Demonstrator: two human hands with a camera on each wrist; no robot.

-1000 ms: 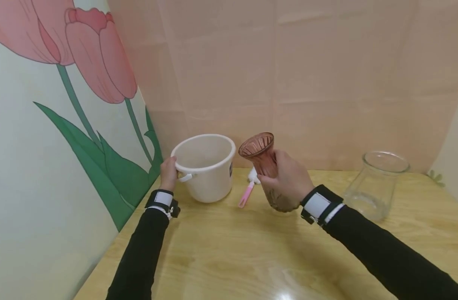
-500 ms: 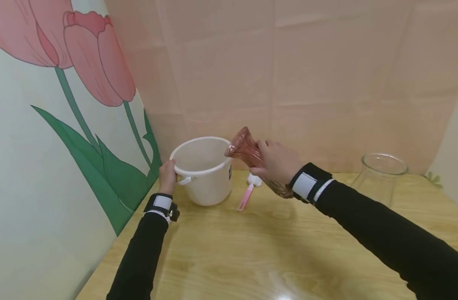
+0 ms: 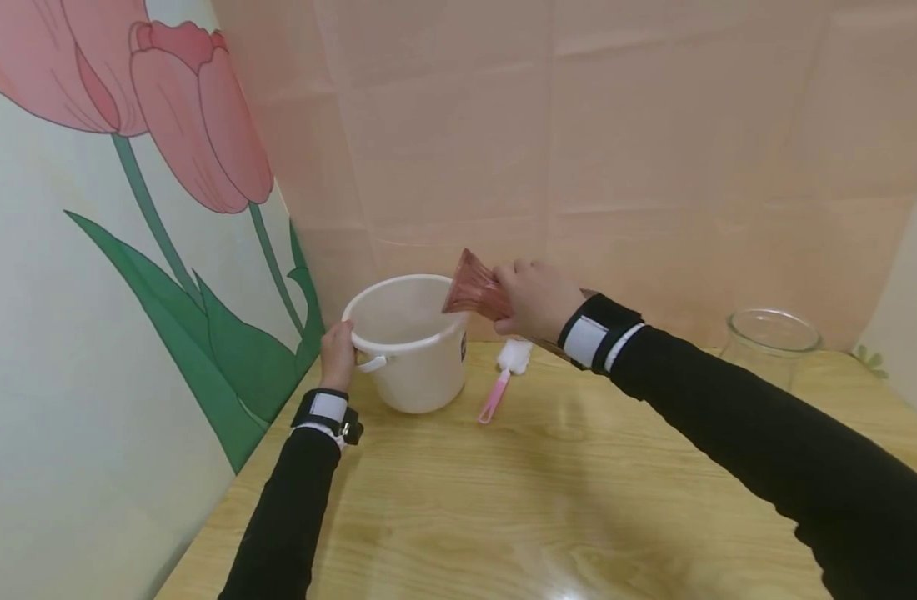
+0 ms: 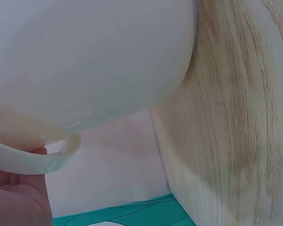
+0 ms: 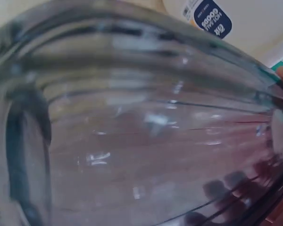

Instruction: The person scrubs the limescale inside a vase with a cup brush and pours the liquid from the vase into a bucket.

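Pink ribbed glass vase (image 3: 473, 292) lies tipped nearly level in the right hand (image 3: 537, 300), whose fingers wrap its body; its flared mouth hangs over the right rim of the white plastic bucket (image 3: 409, 346) at the far left of the wooden table (image 3: 563, 500). The left hand (image 3: 337, 354) grips the bucket's rim by its handle. A pink-handled brush (image 3: 503, 379) lies just right of the bucket; a clear glass jar (image 3: 769, 342) stands far right.

Left wrist view: bucket wall (image 4: 94, 61) and handle (image 4: 33, 160) above the palm (image 4: 16, 202).

Right wrist view: vase glass (image 5: 141, 132) fills the frame, the bucket's label (image 5: 212, 20) beyond.

Pouring should go best with the mouth kept inside the rim and the bucket held steady.
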